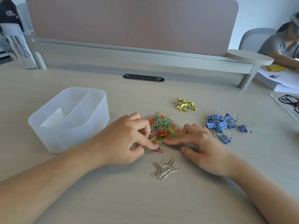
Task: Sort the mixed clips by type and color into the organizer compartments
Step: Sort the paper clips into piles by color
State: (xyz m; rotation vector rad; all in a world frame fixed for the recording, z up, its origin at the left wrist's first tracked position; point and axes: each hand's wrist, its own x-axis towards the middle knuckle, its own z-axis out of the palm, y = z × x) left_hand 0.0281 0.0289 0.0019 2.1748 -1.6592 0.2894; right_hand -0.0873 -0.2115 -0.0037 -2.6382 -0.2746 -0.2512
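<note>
Table: pale wood-grain desk top; all task items lie on it.
Organizer: translucent white plastic tub, left of centre, rounded corners, inner dividers forming several compartments. No clips visible inside any compartment.
Mixed paper clip pile: centre of table, just right of the organizer; red, orange, green, yellow and silver wire clips tangled together.
Silver paper clips: small separate cluster, near side of the mixed pile, apart from it, between the two wrists.
Red paper clip: lies alone at the near edge of the mixed pile, just under the left index fingertip.
Yellow binder clips: small heap, far right of the mixed pile, apart from it.
Blue binder clips: larger loose heap to the right of the mixed pile; one clip lies a little apart on the right side.
Left hand: palm down on the left edge of the mixed pile, fingers curled; index finger stretched to the near edge by the red clip. Whether clips are pinched under the curled fingers: cannot tell.
Right hand: palm down at the right near edge of the pile, fingers spread and apart, index tip touching the pile edge; nothing gripped.
Eyeglasses: black frame, far right edge of table.
Water bottle: clear, far left.
</note>
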